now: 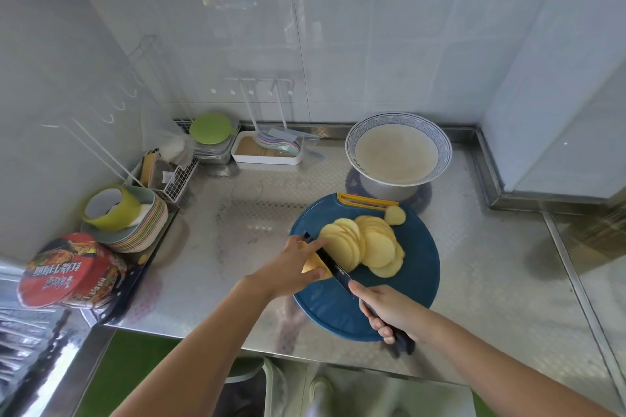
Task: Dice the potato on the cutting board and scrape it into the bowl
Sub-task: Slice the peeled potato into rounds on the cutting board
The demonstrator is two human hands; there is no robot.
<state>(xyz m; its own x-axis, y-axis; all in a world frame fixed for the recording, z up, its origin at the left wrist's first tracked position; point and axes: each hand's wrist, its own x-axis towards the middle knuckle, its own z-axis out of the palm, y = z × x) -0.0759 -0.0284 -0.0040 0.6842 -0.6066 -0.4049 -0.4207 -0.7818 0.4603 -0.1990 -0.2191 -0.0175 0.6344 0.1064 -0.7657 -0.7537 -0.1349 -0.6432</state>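
Steel counter (237, 213) carries a round blue cutting board (416, 267) at its front edge, with a blue-rimmed bowl (440, 139) standing just behind the board's far side. A fan of overlapping potato slices (372, 244) lies mid-board, one lone slice (395, 214) apart at the far rim. Left hand (291, 264) curls over the uncut potato piece (313, 264) on the board's left part, while right hand (389, 308) grips the handle of a dark knife (333, 267), blade set between that piece and the slices.
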